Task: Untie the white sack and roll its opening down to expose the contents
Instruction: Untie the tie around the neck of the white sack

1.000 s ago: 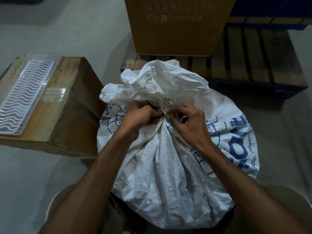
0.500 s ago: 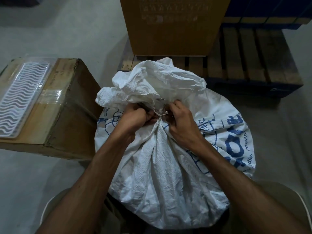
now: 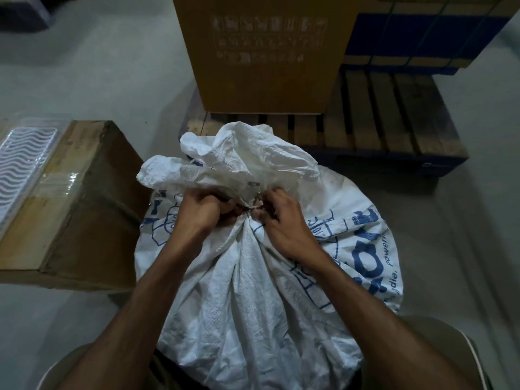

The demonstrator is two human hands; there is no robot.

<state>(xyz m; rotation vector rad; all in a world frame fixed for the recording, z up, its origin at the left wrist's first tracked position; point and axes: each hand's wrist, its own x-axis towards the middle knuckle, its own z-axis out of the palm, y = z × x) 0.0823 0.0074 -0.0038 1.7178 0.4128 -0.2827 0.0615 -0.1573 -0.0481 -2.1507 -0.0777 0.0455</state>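
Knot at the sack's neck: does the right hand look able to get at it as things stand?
Probably yes. The right hand already sits at the tie on the white sack, fingertips curled onto it. The left hand works the opposite side, and nothing covers the knot.

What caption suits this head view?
Both hands, left hand and right hand, pick at the tie on a white sack.

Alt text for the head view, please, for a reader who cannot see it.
Both hands, left hand and right hand, pinch the tie at the gathered neck of a white sack with blue print. Cardboard boxes and a wooden pallet surround it.
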